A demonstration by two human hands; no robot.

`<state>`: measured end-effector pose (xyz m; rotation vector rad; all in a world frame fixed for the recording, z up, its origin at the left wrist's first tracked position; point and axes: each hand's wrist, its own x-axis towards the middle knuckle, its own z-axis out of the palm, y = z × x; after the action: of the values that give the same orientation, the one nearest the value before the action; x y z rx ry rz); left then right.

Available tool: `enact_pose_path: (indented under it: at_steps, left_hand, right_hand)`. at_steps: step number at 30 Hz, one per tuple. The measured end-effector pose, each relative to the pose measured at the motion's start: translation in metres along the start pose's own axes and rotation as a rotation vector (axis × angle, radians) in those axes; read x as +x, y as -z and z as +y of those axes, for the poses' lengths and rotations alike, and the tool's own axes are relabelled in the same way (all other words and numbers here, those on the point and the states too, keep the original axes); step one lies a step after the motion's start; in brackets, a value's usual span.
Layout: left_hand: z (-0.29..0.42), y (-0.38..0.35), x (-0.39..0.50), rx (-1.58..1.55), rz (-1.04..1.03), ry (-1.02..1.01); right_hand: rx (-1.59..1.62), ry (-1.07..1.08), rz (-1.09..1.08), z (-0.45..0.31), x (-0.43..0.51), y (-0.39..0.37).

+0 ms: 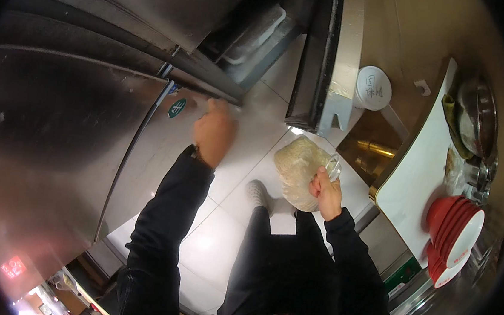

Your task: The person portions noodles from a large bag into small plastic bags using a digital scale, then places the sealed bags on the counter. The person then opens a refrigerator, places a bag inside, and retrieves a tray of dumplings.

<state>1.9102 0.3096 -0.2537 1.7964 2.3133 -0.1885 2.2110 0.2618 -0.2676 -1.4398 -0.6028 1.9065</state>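
Note:
My right hand (pixel 326 194) grips the gathered neck of a clear plastic bag (pixel 300 173) filled with a pale yellow, grainy-looking food. The bag hangs above the tiled floor, in front of my legs. My left hand (pixel 216 132) is blurred, its fingers curled near the edge of a stainless-steel refrigerator door (pixel 62 118); whether it grips that edge is hard to see. Beyond it, a compartment holds a frosty clear plastic bin (pixel 258 34). Another steel door (pixel 323 60) stands swung out ahead of me, its dark gasket showing.
On my right, a white-topped counter (pixel 411 185) carries stacked red bowls (pixel 450 224) with white insides and metal basins (pixel 476 114). A white lidded bucket (pixel 373 89) with handwriting stands past the open door. A red lit display (pixel 13 267) glows at lower left.

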Motion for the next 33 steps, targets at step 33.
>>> enact_pose_path:
  at_steps: [33]
  left_hand:
    - [0.09, -0.077, -0.134, 0.163, 0.025, -0.218]
  right_hand:
    - [-0.326, -0.008, 0.013, 0.041, -0.027, 0.117]
